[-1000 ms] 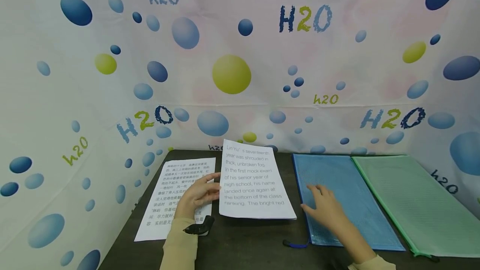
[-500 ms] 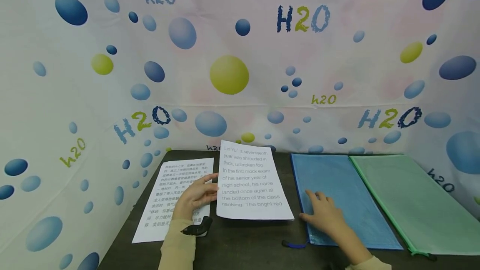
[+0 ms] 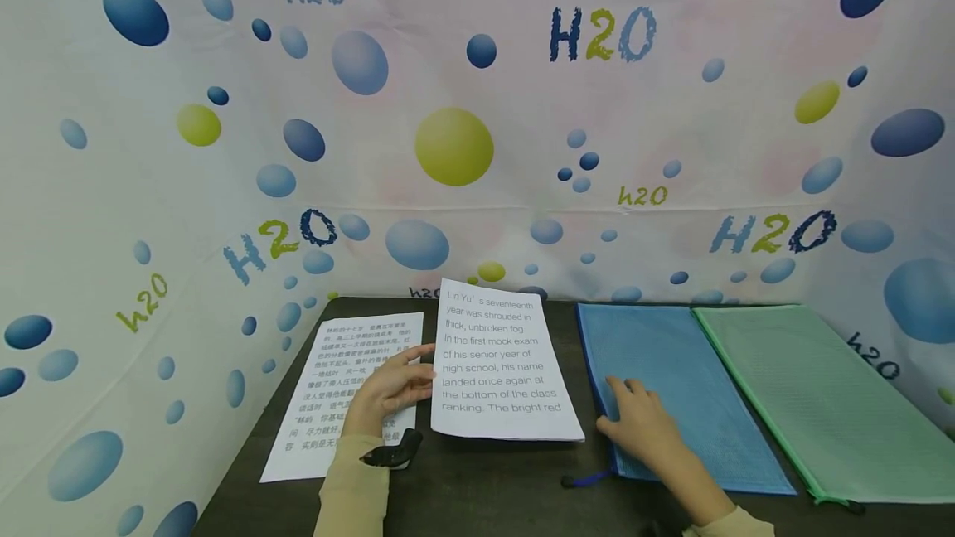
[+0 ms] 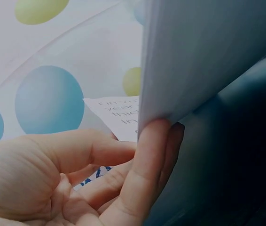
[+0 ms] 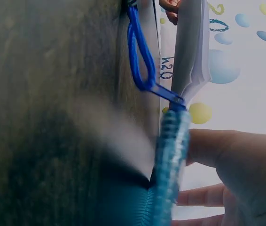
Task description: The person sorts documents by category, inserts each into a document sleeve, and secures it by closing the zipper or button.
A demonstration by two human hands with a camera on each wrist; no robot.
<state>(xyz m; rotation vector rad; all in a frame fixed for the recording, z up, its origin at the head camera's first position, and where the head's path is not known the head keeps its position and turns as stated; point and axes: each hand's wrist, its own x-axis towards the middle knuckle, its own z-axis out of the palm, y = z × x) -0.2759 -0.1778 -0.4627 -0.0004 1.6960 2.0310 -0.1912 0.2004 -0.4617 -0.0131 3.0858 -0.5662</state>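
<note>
Several white sheets (image 3: 503, 363) between left-hand fingers (image 4: 149, 153)

Gap: table (image 3: 576, 365) between paper stack (image 3: 503, 363), blue folder (image 3: 679, 371) | near-end obstacle: zip pull (image 3: 593, 479)

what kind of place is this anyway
Probably indoors, perhaps a desk corner set up for recording: a dark table in front of a creased, bubble-printed H2O backdrop, with printed pages, a blue folder and a green folder.
</note>
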